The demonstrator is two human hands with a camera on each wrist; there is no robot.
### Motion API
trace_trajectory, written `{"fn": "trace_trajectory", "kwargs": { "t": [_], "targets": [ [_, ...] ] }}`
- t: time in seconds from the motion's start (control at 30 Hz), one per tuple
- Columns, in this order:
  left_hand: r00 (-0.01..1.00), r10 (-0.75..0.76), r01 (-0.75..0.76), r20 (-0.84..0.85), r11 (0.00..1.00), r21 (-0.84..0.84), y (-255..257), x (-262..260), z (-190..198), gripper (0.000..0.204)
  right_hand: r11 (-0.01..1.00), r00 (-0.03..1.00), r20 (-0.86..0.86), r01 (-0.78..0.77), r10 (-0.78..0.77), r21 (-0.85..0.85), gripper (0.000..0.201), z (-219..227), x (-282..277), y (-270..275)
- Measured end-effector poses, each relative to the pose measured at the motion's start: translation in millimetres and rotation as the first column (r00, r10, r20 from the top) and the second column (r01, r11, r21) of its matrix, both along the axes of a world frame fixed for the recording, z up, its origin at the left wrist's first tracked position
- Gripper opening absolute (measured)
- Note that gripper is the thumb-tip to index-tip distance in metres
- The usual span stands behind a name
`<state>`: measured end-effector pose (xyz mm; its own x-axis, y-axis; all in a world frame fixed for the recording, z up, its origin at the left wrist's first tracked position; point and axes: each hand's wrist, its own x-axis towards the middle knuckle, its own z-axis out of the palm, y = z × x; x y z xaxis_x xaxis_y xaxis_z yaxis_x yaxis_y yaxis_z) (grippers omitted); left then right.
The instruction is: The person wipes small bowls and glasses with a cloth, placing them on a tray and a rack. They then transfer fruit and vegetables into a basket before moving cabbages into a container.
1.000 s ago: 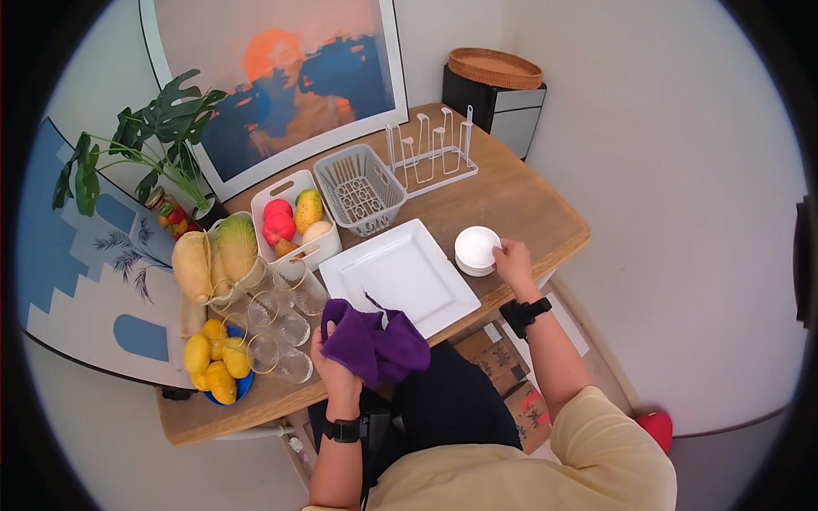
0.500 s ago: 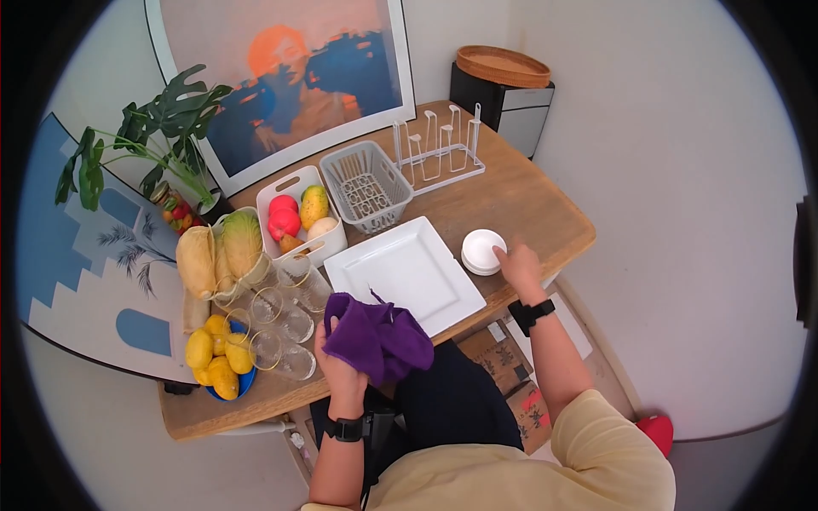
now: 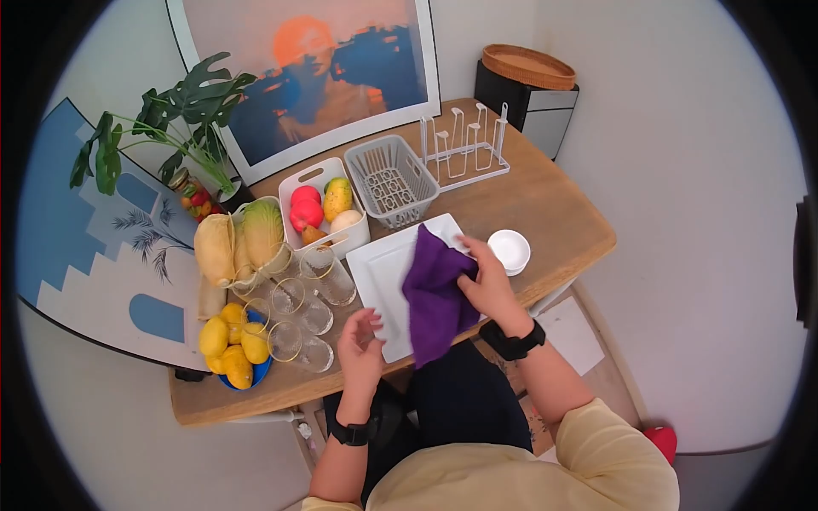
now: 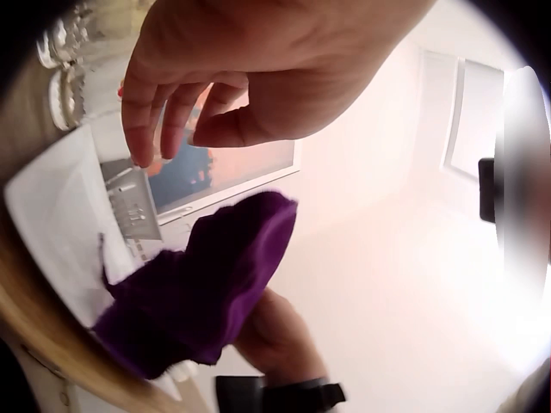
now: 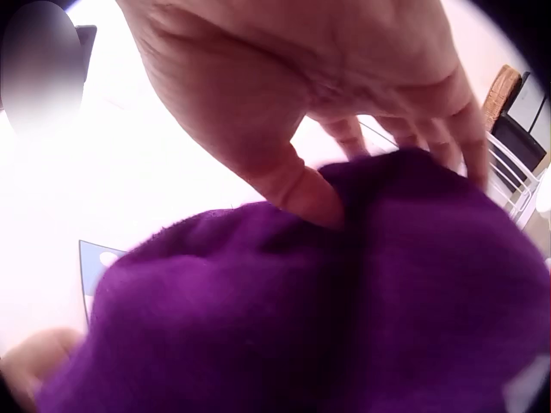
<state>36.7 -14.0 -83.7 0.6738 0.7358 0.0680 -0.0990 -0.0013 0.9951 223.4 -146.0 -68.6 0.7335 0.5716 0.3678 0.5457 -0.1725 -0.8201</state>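
A purple cloth (image 3: 436,294) hangs in folds over the square white plate (image 3: 383,336), covering much of it in the head view. My right hand (image 3: 492,285) grips the cloth by its upper part, and the right wrist view shows the thumb pressed into the purple fabric (image 5: 258,301). Left of the cloth is my left hand (image 3: 362,349), its fingers loosely bent and nothing in them. From the left wrist, that hand (image 4: 232,77) appears apart from the cloth (image 4: 198,284). Just beyond my right hand sits a stack of small white bowls (image 3: 509,252).
Several gold-rimmed glasses (image 3: 328,277) stand left of the plate, by a blue bowl (image 3: 260,375) of yellow fruit. Behind are a white bin (image 3: 354,243) of fruit, a grey basket (image 3: 394,179) and a white cup rack (image 3: 469,177). The wooden table edge (image 3: 579,271) runs close to me.
The purple cloth has passed from my left hand to my right and moved over the plate. My right hand has left the white bowls; my left has let go.
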Motion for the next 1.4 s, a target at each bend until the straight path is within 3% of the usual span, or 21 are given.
{"fn": "trace_trajectory", "kwargs": {
  "t": [0.03, 0.1, 0.13, 0.2, 0.23, 0.27, 0.37, 0.47, 0.53, 0.6, 0.67, 0.8, 0.83, 0.93, 1.07, 1.1, 1.13, 1.2, 1.27, 1.33, 1.4],
  "targets": [
    [1.000, 0.001, -0.001, 0.000, 1.000, -0.001, 5, -4, -13, 0.033, 1.000, 1.000, 0.000, -0.001, 0.001, -0.001, 0.047, -3, -1, 3],
    [0.963, 0.071, 0.008, -0.259, 0.956, 0.294, 14, -7, -32, 0.028, 0.970, 0.980, 0.183, 0.115, -0.076, -0.213, 0.063, -8, -7, 11],
    [0.964, 0.070, 0.007, -0.256, 0.957, 0.290, 14, -6, -33, 0.028, 0.919, 0.998, 0.058, 0.002, 0.023, -0.395, 0.071, -8, -12, 16],
    [0.864, 0.062, 0.245, -0.500, 0.815, 0.525, 14, -8, -31, 0.022, 0.616, 0.986, 0.042, -0.069, 0.164, -0.785, 0.074, -6, -19, 28],
    [0.862, 0.064, 0.245, -0.502, 0.815, 0.525, 13, -9, -32, 0.022, 0.462, 0.969, 0.063, -0.056, 0.239, -0.885, 0.075, -20, -13, 34],
    [0.853, 0.038, 0.267, -0.521, 0.826, 0.497, 13, -9, -33, 0.022, 0.433, 0.959, 0.126, 0.003, 0.255, -0.901, 0.067, -28, -8, 39],
    [0.858, 0.009, 0.279, -0.513, 0.831, 0.481, 18, -9, -39, 0.023, 0.603, 0.974, 0.163, 0.038, 0.155, -0.796, 0.055, -48, 24, 60],
    [0.881, -0.008, 0.267, -0.472, 0.834, 0.483, 23, -9, -50, 0.025, 0.630, 0.967, 0.224, 0.098, 0.123, -0.770, 0.053, -52, 32, 89],
    [0.890, -0.012, 0.255, -0.455, 0.840, 0.478, 25, -10, -54, 0.026, 0.672, 0.960, 0.218, 0.044, 0.178, -0.739, 0.053, -53, 17, 104],
    [0.894, -0.041, 0.244, -0.446, 0.879, 0.409, 25, -11, -56, 0.026, 0.645, 0.878, 0.222, -0.120, 0.424, -0.755, 0.053, -52, -4, 109],
    [0.891, -0.040, 0.249, -0.452, 0.875, 0.414, 26, -12, -58, 0.026, 0.613, 0.801, 0.180, -0.271, 0.571, -0.742, 0.054, -46, -28, 102],
    [0.889, -0.041, 0.236, -0.456, 0.894, 0.380, 25, -11, -57, 0.027, 0.564, 0.720, 0.167, -0.355, 0.674, -0.746, 0.054, -43, -41, 66],
    [0.889, -0.044, 0.237, -0.456, 0.895, 0.377, 26, -11, -57, 0.027, 0.617, 0.708, 0.231, -0.352, 0.668, -0.704, 0.049, -43, -41, 53],
    [0.893, -0.041, 0.227, -0.448, 0.901, 0.370, 24, -9, -53, 0.025, 0.598, 0.694, 0.214, -0.375, 0.688, -0.708, 0.046, -35, -38, 22],
    [0.886, 0.088, 0.177, -0.456, 0.844, 0.506, 12, -6, -22, 0.021, 0.683, 0.784, 0.194, -0.357, 0.590, -0.638, 0.039, -31, -18, -6],
    [0.896, 0.106, 0.167, -0.431, 0.820, 0.547, 9, -5, -17, 0.020, 0.763, 0.834, 0.250, -0.275, 0.492, -0.585, 0.036, -36, -9, -11],
    [0.895, 0.108, 0.167, -0.432, 0.818, 0.550, 8, -5, -15, 0.020, 0.816, 0.859, 0.308, -0.192, 0.408, -0.545, 0.033, -38, -1, -15],
    [0.921, 0.055, 0.177, -0.387, 0.824, 0.538, 5, -2, -12, 0.018, 0.852, 0.889, 0.277, -0.197, 0.364, -0.486, 0.030, -39, 7, -17],
    [0.927, 0.053, 0.167, -0.370, 0.826, 0.538, 4, 1, -11, 0.021, 0.856, 0.883, 0.240, -0.272, 0.403, -0.440, 0.029, -41, -5, -12],
    [0.932, 0.044, 0.168, -0.360, 0.828, 0.535, 3, 2, -14, 0.025, 0.755, 0.866, 0.131, -0.336, 0.483, -0.563, 0.031, -25, -31, -2],
    [0.972, 0.108, 0.062, -0.210, 0.741, 0.668, 7, 2, -24, 0.038, 0.734, 0.813, 0.091, -0.464, 0.575, -0.496, 0.029, -31, -45, 10]
  ]
}}
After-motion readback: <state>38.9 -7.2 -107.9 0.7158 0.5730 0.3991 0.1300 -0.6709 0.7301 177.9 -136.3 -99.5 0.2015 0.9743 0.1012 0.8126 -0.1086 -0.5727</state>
